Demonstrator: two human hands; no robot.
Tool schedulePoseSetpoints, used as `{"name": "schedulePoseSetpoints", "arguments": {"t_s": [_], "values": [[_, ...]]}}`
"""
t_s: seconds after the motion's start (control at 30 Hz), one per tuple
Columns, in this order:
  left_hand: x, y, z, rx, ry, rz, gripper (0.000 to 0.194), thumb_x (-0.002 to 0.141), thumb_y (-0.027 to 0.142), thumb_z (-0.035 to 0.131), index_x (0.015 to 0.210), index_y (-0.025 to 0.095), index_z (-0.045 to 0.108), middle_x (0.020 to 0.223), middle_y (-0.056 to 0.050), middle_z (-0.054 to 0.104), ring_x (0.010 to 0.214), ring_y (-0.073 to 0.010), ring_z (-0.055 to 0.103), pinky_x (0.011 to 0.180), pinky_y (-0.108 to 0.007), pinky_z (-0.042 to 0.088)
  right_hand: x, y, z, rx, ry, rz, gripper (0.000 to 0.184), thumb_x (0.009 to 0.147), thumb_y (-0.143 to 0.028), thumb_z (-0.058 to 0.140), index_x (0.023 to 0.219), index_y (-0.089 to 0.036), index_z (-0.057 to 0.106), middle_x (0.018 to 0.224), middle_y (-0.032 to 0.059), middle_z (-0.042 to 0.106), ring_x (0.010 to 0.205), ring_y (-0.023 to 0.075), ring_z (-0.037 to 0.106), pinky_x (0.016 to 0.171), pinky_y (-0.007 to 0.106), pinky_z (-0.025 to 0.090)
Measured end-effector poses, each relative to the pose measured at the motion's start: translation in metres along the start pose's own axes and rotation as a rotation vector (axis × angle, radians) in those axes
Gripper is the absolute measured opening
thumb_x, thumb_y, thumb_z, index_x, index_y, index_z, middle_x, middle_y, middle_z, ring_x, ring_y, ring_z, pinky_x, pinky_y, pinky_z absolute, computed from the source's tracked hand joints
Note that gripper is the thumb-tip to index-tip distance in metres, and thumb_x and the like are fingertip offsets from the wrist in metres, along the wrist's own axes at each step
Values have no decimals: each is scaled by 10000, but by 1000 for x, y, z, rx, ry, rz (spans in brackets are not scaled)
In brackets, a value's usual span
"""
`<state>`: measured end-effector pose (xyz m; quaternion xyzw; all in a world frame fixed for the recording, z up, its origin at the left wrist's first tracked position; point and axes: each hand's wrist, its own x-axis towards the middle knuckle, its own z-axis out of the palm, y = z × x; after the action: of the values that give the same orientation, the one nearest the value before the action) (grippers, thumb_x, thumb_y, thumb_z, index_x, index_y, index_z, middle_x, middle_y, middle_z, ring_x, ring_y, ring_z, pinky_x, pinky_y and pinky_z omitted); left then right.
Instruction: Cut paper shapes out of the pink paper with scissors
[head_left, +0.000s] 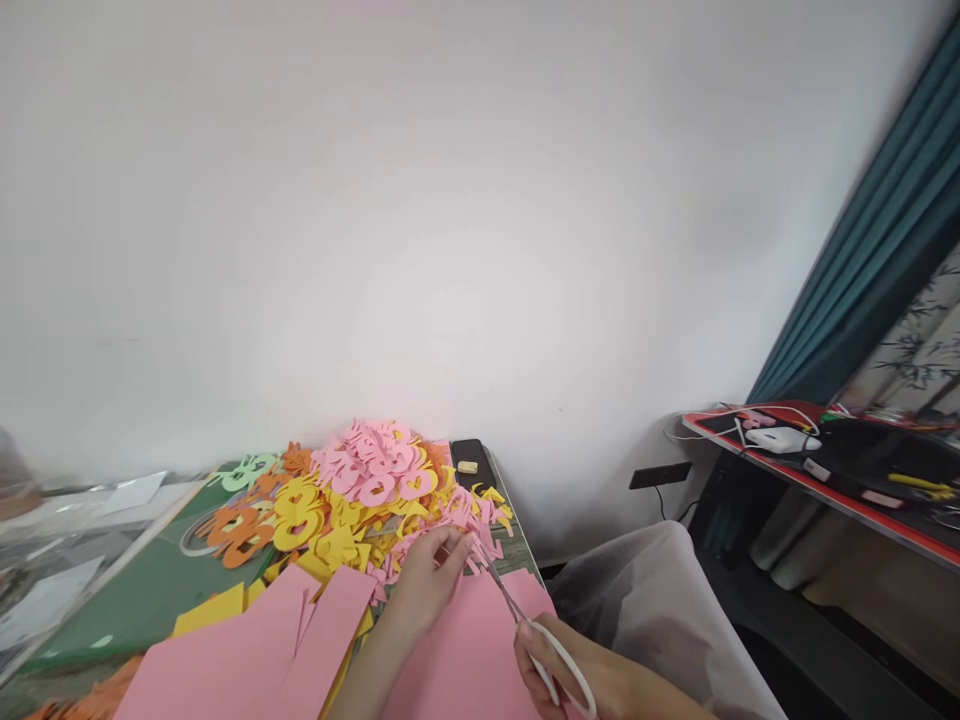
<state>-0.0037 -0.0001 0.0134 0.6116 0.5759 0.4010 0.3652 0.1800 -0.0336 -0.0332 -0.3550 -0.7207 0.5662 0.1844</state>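
Note:
My right hand [551, 660] grips a pair of scissors [504, 592] by their white handles, the blades pointing up and left. Close to the blade tips, my left hand [433, 572] has its thumb and fingers pinched together on a small piece of pink paper [472, 537], mostly hidden by the fingers. Below both hands lies a large pink paper sheet [450, 655]. To the left is another pink sheet [217, 660] with slits cut into it. Beyond my left hand, thin pink paper scraps [480, 515] are scattered among yellow ones.
Pink cutouts [379, 460], yellow cutouts [300, 510] and orange cutouts [240, 530] are heaped against the wall. A black phone [480, 455] with a small yellowish block on it lies behind. On the right are a plastic-covered object [660, 610] and a red-edged desk [840, 490].

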Motion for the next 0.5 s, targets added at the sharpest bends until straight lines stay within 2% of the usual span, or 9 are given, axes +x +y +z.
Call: {"name": "schedulePoseSetpoints", "arguments": {"t_s": [0.2,0.37,0.5], "values": [[-2,6,-5,-11,-64,1,353,703,495,448,509,201,422,390,73,358,387,-94,333,391,-206,257,-3,-9,2,59,39,74,566,772,-650,190,544,-170,386,411,-65,350,355,53,362,423,191,296],[-2,5,-5,-4,-57,-12,353,706,485,440,500,200,414,390,71,364,376,-90,335,380,-205,254,-2,1,2,90,97,119,530,774,-630,260,590,-158,413,471,-53,397,387,50,385,409,181,303],[-1,5,-6,21,-45,-22,339,690,482,453,506,197,437,397,72,370,372,-87,329,377,-206,250,1,7,3,142,64,167,515,757,-638,294,563,-169,379,401,-78,342,302,46,350,337,177,256]]}}
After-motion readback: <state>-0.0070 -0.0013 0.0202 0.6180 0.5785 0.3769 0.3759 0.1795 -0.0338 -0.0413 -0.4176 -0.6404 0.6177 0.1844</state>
